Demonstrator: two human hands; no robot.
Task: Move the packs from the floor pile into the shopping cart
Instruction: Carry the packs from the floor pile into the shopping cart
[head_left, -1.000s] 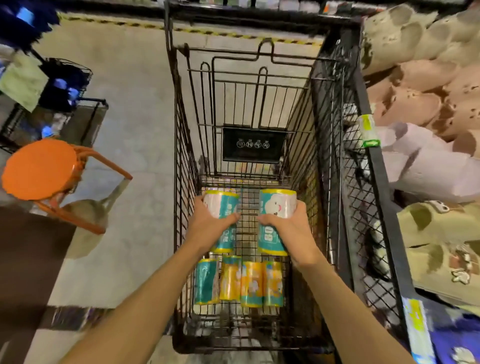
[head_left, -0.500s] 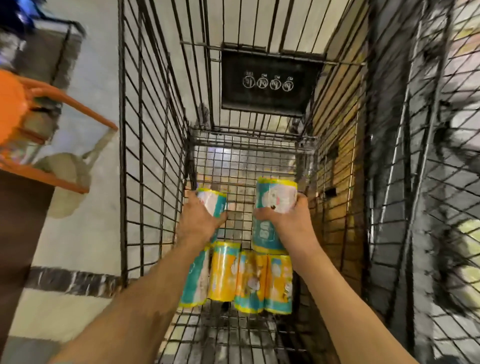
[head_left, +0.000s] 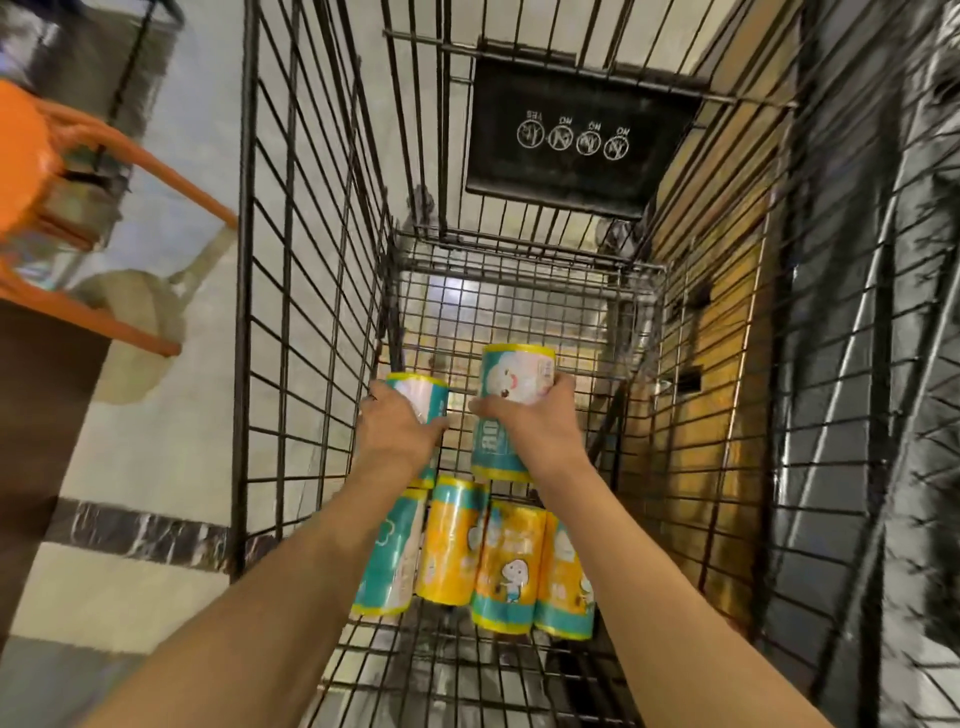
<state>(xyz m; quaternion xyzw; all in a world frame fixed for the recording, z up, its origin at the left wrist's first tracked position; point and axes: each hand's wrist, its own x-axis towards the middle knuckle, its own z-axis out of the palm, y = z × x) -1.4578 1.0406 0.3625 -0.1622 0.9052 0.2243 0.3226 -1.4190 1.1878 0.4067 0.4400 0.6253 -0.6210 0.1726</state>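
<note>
left hand (head_left: 399, 435): deep inside the shopping cart (head_left: 291, 260), grip wrapped tight around a teal pack (head_left: 423, 402) with a yellow rim, thumb hooked over its right side. Pack sits close to the cart's left wire wall.
right hand (head_left: 530, 423): grip curled round a second teal pack (head_left: 511, 387) with a cartoon face on it, fingers over the right edge, thumb on the left. This pack is a touch higher and further forward than the left one.
the two held packs: near each other, small gap between them, both roughly upright, both off the cart floor as far as I can tell.
row of packs (head_left: 483, 551): four already lying on the cart's wire bottom, right below and behind both grips, side by side and touching. Leftmost is teal, next is yellow, the other two are yellow with teal bottoms.
cart: black wire mesh all round, with a black sign (head_left: 576, 140) with four round white icons hanging on the far end, well beyond both grips.
outside the cart: orange stool (head_left: 78, 171) off to the left of the left grip, standing on pale floor (head_left: 171, 426) with a dark marbled stripe across it.
right of the right grip: more dark mesh, too blurry to make out.
</note>
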